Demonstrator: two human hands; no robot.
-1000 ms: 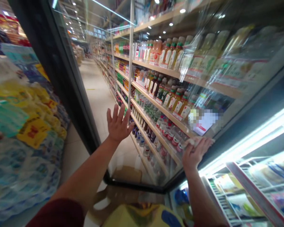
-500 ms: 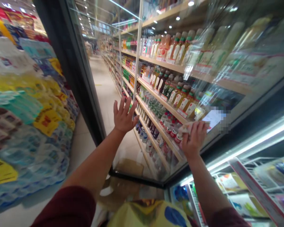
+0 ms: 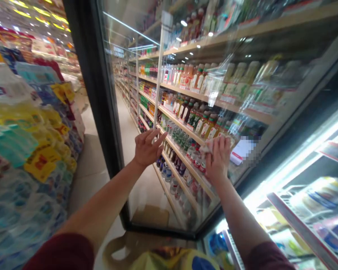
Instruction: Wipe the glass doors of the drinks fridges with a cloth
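Note:
My right hand (image 3: 219, 159) presses a crumpled pale cloth (image 3: 207, 147) against the glass door (image 3: 146, 191) of a cooler. Part of the cloth is hidden under the fingers. To the left, my left hand (image 3: 148, 149) is at the glass with nothing in it, its fingers apart and bent to the right. Whether its fingertips touch the pane is unclear. A white sticker (image 3: 240, 150) is on the glass just right of the cloth. Rows of bottles (image 3: 207, 125) on shelves show in the pane behind both hands.
The door's black frame (image 3: 101, 112) slants down on the left. Stacked packs of bottled drinks (image 3: 30, 150) stand beyond it, across a strip of floor (image 3: 87, 168). At the right, the lit cooler holds wire shelves with a price rail (image 3: 295, 225) and packaged goods.
The view has shifted. My left hand's fingers, spread upright before, are now bent over to the right. My right hand and the cloth appear a little farther left and higher.

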